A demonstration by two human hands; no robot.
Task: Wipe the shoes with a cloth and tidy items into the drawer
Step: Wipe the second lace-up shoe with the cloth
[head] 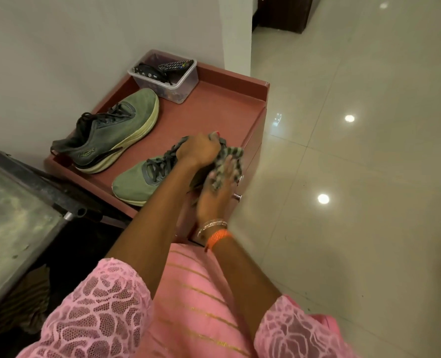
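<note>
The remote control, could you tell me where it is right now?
In the clear plastic box with the remote control, at the cabinet top's far corner by the wall, beyond the shoe.

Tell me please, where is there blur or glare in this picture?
Head view: the right hand and cloth are smeared by motion blur; the left hand and both shoes are sharper. Round lamp glare spots shine on the floor tiles. Wide-angle distortion bends the wall edges.
</note>
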